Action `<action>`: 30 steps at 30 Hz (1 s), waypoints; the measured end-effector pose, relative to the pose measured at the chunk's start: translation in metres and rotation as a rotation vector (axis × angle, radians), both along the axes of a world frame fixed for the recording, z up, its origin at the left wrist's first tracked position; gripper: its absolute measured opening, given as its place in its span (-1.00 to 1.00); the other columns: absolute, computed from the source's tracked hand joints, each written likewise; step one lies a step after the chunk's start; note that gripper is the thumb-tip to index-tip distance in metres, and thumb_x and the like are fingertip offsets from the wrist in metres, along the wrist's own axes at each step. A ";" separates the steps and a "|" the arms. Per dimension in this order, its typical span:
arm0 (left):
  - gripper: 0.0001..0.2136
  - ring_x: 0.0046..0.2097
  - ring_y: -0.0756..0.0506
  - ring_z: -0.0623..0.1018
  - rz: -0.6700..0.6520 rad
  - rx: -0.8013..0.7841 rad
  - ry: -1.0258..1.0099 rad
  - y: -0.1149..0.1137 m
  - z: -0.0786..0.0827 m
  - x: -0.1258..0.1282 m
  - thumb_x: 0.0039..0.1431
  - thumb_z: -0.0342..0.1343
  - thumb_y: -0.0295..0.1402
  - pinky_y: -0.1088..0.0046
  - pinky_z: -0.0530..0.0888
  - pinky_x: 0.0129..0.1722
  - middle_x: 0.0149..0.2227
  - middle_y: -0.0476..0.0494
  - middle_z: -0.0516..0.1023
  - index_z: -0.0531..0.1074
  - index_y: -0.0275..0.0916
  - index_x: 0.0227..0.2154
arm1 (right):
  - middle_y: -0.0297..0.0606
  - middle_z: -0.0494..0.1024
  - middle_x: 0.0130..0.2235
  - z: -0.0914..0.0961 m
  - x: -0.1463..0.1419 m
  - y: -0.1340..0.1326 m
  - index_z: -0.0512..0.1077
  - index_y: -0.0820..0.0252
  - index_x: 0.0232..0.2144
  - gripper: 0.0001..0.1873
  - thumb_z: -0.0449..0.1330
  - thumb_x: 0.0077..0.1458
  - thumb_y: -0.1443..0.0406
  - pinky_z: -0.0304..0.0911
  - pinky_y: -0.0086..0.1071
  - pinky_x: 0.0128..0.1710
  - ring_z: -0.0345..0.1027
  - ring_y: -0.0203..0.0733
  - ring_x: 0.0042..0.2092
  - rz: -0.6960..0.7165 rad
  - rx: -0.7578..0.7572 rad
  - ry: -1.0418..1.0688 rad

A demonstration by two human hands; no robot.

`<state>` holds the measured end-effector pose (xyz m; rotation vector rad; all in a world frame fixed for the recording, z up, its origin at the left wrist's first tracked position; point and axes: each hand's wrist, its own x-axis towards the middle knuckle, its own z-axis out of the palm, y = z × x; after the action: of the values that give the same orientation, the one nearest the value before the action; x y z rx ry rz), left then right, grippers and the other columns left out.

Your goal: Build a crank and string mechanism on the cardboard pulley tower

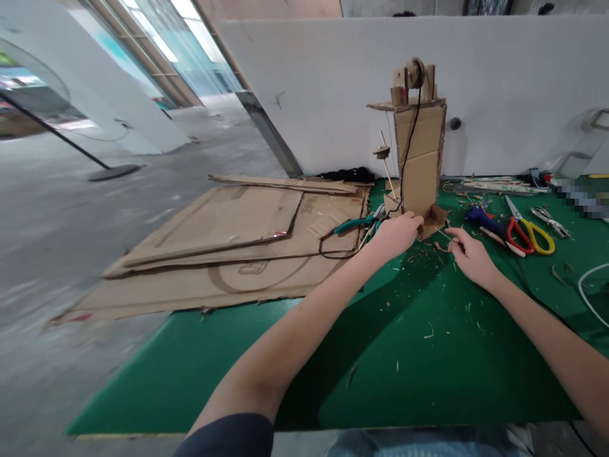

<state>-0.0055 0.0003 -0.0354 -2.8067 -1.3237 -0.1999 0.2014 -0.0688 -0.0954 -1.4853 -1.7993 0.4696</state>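
A tall cardboard tower point(419, 152) stands upright on the green table, with a round wheel point(417, 73) and a black cord at its top. My left hand point(398, 231) is closed on the low front wall of the tower's base. Just to the right, my right hand point(470, 255) pinches a thin stick point(443, 235), its tip pointing at the base's front corner. Whether the tip touches the cardboard I cannot tell. A wooden skewer with small cardboard discs point(381, 152) leans at the tower's left side. Teal-handled pliers point(354, 225) lie left of my left hand.
Flat cardboard sheets point(214, 222) are stacked at the left, overhanging the table edge. Right of my hands lie a blue glue gun point(484, 219), red-and-yellow scissors point(528, 231) and a metal tool point(550, 221). Cardboard scraps litter the green table point(404, 368). A white panel point(328, 95) rises behind.
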 end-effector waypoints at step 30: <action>-0.73 -0.12 -0.13 0.59 0.211 -0.284 -0.574 -0.022 -0.044 0.035 0.26 0.04 -0.45 0.33 0.51 -0.08 -0.13 -0.29 0.57 0.34 -0.32 0.01 | -0.17 0.58 -0.01 -0.006 0.007 0.016 0.48 0.14 -0.04 -0.68 -0.01 0.28 0.31 0.33 -0.20 0.00 0.45 -0.09 0.01 0.036 0.115 -0.224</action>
<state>0.0300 -0.0218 -0.0798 -2.9188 -1.8753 -0.9365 0.2083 -0.0531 -0.1011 -1.4744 -1.9938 0.2196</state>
